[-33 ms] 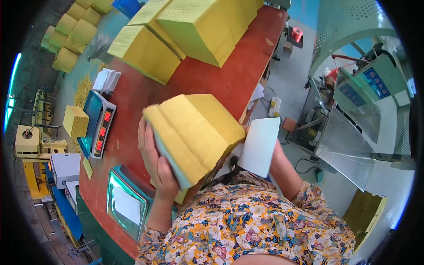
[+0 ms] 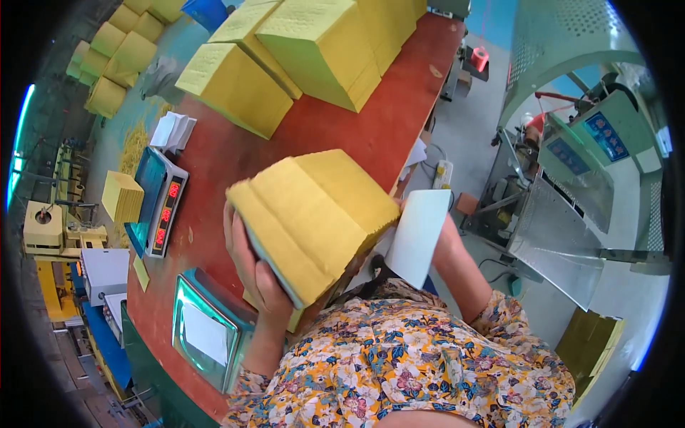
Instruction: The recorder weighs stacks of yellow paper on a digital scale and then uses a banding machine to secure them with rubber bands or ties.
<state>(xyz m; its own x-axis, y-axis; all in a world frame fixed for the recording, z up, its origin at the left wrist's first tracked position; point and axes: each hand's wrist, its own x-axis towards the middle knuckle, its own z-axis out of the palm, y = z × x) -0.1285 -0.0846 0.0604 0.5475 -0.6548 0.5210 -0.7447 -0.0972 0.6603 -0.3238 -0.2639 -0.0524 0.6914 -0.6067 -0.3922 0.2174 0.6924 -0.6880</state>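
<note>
Clearly, the left hand [image 2: 265, 282] clasps the yellow stack [image 2: 314, 217] at eight o'clock. Right hand [image 2: 442, 241], at three o'clock: grip unclear.

Here we are, over a red surface [image 2: 203, 171] running diagonally through the room! Right of it we see grey floor [image 2: 467, 121], then a big metal machine [image 2: 564, 239]; far left, a blue-white light tube [image 2: 19, 153] glows brightly.

The held stack [image 2: 307, 225] is yellow, the tabletop [image 2: 342, 132] red, the shirt [image 2: 421, 349] floral orange.
</note>
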